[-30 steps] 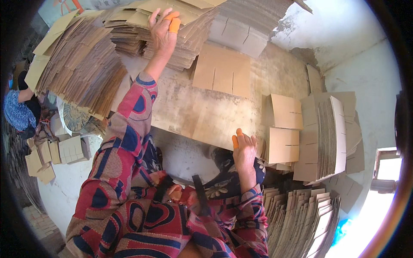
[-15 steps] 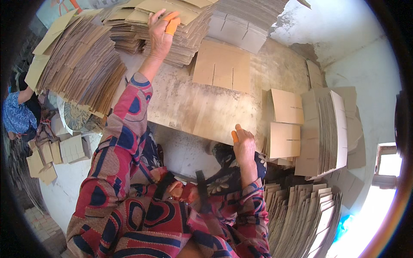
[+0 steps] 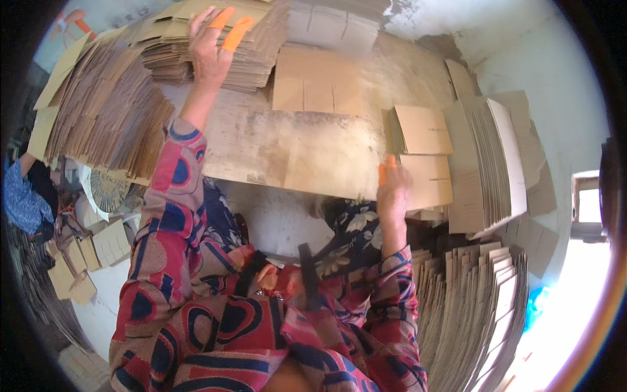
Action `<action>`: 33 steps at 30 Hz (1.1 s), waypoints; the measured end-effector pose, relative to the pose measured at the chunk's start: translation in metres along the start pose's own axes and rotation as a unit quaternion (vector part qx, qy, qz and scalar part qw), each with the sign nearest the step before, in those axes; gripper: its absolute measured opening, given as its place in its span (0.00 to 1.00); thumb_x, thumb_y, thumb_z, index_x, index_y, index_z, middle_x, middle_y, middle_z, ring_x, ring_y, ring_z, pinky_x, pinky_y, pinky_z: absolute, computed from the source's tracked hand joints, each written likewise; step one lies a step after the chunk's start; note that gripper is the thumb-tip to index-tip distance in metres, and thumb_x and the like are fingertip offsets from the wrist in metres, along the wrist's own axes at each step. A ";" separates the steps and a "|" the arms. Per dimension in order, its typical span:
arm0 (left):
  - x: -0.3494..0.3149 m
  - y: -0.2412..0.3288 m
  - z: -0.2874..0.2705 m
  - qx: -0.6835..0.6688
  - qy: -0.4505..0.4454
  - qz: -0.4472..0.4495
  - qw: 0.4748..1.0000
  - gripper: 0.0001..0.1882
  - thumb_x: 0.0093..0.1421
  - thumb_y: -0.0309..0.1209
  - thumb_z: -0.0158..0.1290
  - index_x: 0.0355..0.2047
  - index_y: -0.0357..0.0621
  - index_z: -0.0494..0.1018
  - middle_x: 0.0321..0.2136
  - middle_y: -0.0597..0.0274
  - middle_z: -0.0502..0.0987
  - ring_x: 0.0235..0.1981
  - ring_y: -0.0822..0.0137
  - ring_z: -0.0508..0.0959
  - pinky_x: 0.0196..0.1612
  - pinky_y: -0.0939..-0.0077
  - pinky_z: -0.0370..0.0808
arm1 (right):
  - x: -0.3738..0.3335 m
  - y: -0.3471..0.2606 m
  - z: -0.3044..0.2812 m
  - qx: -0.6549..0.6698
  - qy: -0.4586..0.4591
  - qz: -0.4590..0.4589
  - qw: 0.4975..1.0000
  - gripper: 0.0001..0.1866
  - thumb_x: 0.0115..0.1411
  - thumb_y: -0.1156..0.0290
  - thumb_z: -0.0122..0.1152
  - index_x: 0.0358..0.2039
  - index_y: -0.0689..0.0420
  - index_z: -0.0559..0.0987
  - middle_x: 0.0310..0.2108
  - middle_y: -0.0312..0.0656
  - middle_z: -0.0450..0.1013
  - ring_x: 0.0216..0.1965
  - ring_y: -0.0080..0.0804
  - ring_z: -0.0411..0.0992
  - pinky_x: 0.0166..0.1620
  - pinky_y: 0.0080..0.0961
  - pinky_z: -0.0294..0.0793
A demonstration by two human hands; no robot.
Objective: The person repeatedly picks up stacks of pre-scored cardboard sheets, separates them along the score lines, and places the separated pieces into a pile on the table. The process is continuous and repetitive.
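Left hand [image 3: 210, 62] over cardboard stack [image 3: 247, 70]: fingers spread, orange covers [image 3: 233, 35] on two, stack beneath them; firm contact hard to tell. Right hand [image 3: 396, 188] has fingers bunched; cannot tell if pinching anything. Small slotted pieces [image 3: 432, 179] just right of those fingers. Slotted sheet [image 3: 317, 80] on tabletop [image 3: 294, 147], right of left fingers, ahead of right ones. Handling judged best: covered fingers flat on top layer, light even pressure, one sheet separated at once, slits kept unbent.
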State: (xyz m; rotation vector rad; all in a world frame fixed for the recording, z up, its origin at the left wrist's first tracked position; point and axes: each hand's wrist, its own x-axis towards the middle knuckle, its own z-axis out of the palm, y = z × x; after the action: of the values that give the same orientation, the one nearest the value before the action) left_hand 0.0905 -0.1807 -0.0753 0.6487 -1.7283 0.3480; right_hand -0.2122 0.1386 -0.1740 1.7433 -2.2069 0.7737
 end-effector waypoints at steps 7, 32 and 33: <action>-0.028 0.075 -0.002 -0.020 -0.102 0.066 0.992 0.23 0.49 0.34 0.64 0.45 0.41 0.76 0.45 0.59 0.77 0.51 0.53 0.72 0.58 0.52 0.63 | 0.023 0.058 0.004 -0.202 -0.039 0.102 0.973 0.37 0.56 0.51 0.62 0.59 0.59 0.63 0.57 0.48 0.64 0.60 0.46 0.60 0.58 0.54 0.57; -0.116 0.111 0.092 -0.012 -0.344 -0.003 0.939 0.07 0.56 0.29 0.55 0.24 0.39 0.72 0.23 0.52 0.76 0.28 0.52 0.77 0.29 0.62 0.73 | 0.065 0.122 0.083 -0.302 -0.108 0.043 0.946 0.33 0.55 0.43 0.59 0.31 0.69 0.78 0.30 0.58 0.74 0.34 0.52 0.75 0.37 0.41 0.76; -0.107 0.108 0.085 -0.024 -0.331 -0.023 0.943 0.06 0.55 0.28 0.56 0.24 0.39 0.73 0.22 0.51 0.75 0.27 0.51 0.77 0.28 0.62 0.73 | 0.071 0.114 0.075 -0.261 -0.132 0.048 0.955 0.34 0.56 0.42 0.57 0.32 0.70 0.78 0.31 0.60 0.74 0.35 0.53 0.75 0.37 0.41 0.76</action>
State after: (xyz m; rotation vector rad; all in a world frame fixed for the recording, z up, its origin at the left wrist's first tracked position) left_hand -0.0245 -0.1158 -0.1883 0.8281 -2.3453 0.0443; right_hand -0.3286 0.0573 -0.2328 1.5420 -2.3838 -0.0519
